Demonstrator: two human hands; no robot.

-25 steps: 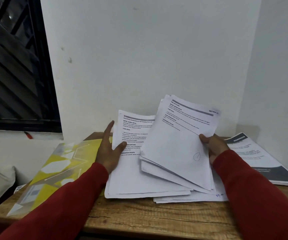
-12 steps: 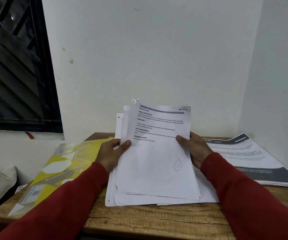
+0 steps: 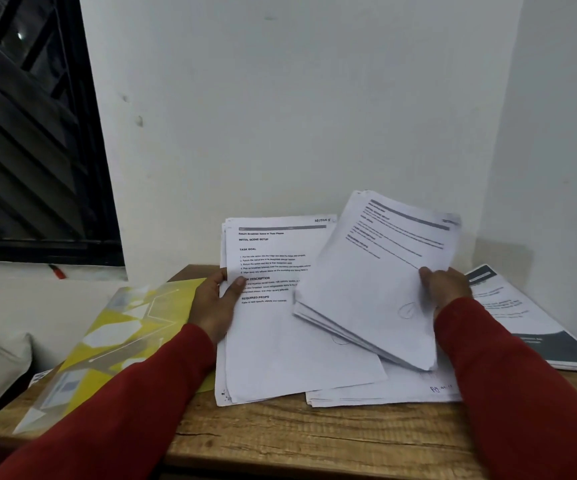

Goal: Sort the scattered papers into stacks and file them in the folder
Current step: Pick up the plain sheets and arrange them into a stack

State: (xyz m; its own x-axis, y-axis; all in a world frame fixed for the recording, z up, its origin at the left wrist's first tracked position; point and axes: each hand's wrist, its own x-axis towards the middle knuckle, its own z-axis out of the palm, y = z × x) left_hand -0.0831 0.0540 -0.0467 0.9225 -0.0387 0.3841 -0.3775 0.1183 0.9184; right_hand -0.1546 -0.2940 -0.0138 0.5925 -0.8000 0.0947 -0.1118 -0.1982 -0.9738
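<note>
Mid-sorting at a wooden table [image 3: 280, 441]: right hand [image 3: 448, 287] grips a lifted sheaf [image 3: 370, 289]; left hand [image 3: 216, 303] pinches the flat stack [image 3: 280, 341]; yellow folder [image 3: 131, 330] waits beside it; next, probably squaring both piles together.

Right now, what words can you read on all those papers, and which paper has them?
Flat stack under the left hand, top sheet:
"SECTION 5"
"Return Breakfast Items to Their Places"
"INITIAL SCENE SETUP"
"TASK GOAL"
"REQUIRED PROPS"
Its numbered lines: too small to read.
Lifted bundle in the right hand: blurred, only a penned circle.
Bottom sheet: handwriting, unclear.
Dark-banded papers: blurred.
Yellow folder: no words.
</note>
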